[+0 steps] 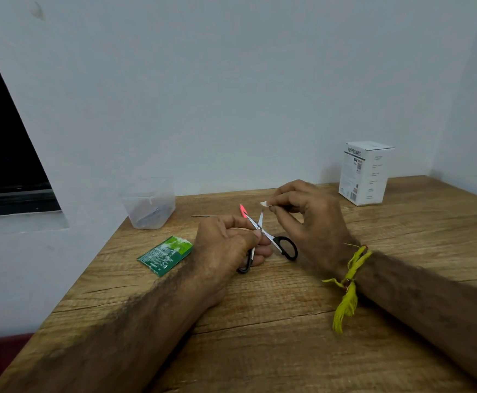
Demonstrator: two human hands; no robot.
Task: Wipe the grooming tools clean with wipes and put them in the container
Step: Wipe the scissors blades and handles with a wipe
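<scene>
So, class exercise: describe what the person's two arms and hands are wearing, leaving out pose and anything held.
Both forearms are bare, with no sleeves in view. The left hand shows no ring, watch or band. At the wrist of the right hand a yellow-green thread wristband is tied, with a small knot and a frayed tassel hanging down. No gloves on either hand.

a plain room in a home or small office: a wooden table (288, 321) in a corner of bare white walls (231, 95), beside a dark window (2, 143).
</scene>
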